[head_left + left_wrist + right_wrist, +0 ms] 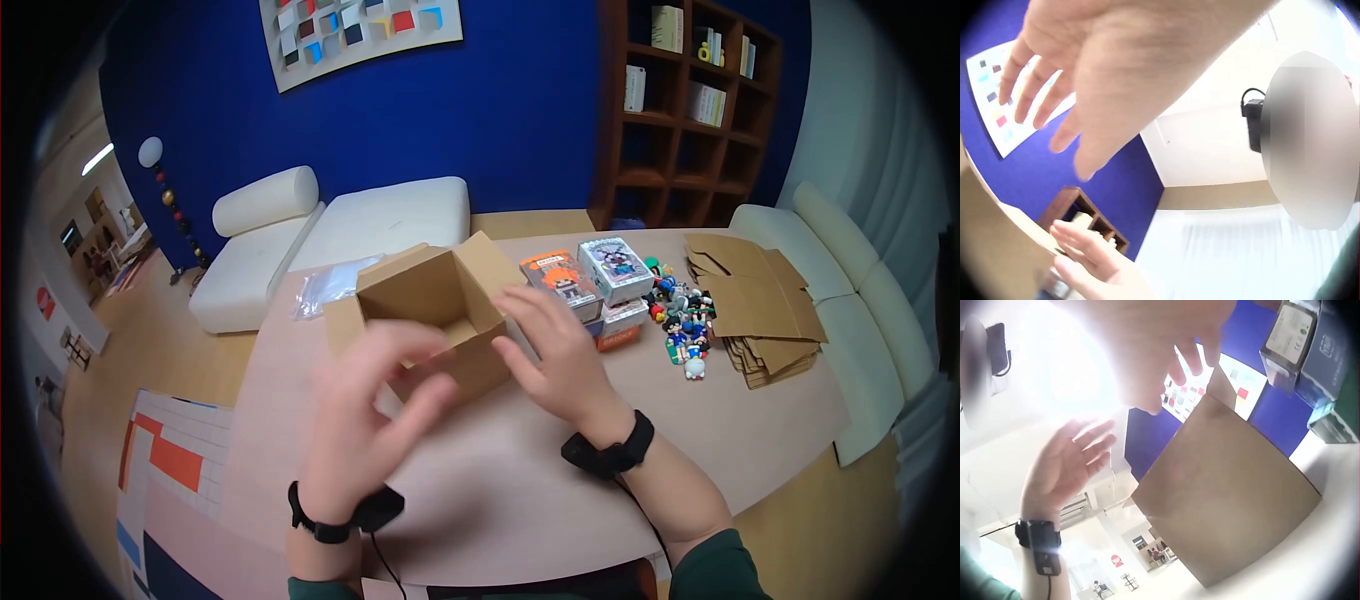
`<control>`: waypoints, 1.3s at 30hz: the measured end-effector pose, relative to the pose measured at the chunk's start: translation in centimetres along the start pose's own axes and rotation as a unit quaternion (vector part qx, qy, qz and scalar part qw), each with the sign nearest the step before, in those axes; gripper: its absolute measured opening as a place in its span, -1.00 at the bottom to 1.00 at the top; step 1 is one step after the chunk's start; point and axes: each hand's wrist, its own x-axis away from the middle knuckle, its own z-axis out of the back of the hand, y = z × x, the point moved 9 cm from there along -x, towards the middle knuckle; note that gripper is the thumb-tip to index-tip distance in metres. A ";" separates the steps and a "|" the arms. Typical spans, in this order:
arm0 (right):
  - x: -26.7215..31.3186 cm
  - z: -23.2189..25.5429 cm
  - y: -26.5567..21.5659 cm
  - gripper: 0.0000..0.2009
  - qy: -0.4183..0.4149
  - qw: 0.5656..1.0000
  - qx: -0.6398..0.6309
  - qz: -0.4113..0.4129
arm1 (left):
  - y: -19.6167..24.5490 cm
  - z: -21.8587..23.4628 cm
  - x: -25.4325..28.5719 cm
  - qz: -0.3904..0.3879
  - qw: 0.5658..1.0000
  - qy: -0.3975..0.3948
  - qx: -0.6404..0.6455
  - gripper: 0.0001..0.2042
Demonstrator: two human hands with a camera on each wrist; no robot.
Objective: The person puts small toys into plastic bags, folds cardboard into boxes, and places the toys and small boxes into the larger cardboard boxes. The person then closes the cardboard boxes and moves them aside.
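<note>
An open cardboard box [440, 310] stands on the table with its flaps up and its inside bare. My left hand [365, 420], blurred, is raised in front of the box's left side, fingers spread and holding nothing. On the right, my right hand [560, 365] is at the box's near right edge with fingers extended; whether it touches the cardboard I cannot tell. In the right wrist view the box [1229, 494] shows a plain side, with the left hand [1069, 465] raised apart from it. The left wrist view shows the right hand [1097, 262] by the box rim.
Right of the box are printed boxes [615, 270], several small figures [690, 330] and a stack of flattened cardboard [760, 300]. Clear plastic bags [335, 285] lie behind the box on the left. White seats [390, 220] stand beyond the table.
</note>
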 end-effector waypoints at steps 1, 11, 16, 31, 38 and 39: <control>-0.3 0.7 0.6 -0.59 -0.001 1.000 0.004 0.000 | 0.9 -2.0 0.4 -0.014 0.989 -0.092 0.116 -0.70; 1.9 1.7 9.3 -0.52 -0.044 0.953 0.225 -0.200 | -6.1 -24.0 7.4 0.242 0.571 -0.497 0.607 -0.71; 1.1 2.1 9.8 -0.59 -0.027 0.955 0.221 -0.194 | -7.6 -24.9 7.5 0.244 0.478 -0.477 0.696 -0.59; -7.5 -7.0 -2.3 -0.61 -0.229 0.970 0.048 -0.063 | -9.0 -26.0 7.8 0.285 0.491 -0.445 0.692 -0.56; -7.5 -14.4 1.4 -0.59 -0.375 0.904 0.149 -0.141 | -8.7 -25.7 7.8 0.271 0.507 -0.456 0.680 -0.56; -6.5 -15.6 2.0 -0.59 -0.432 0.881 0.126 -0.146 | -8.4 -25.7 7.8 0.267 0.502 -0.462 0.680 -0.56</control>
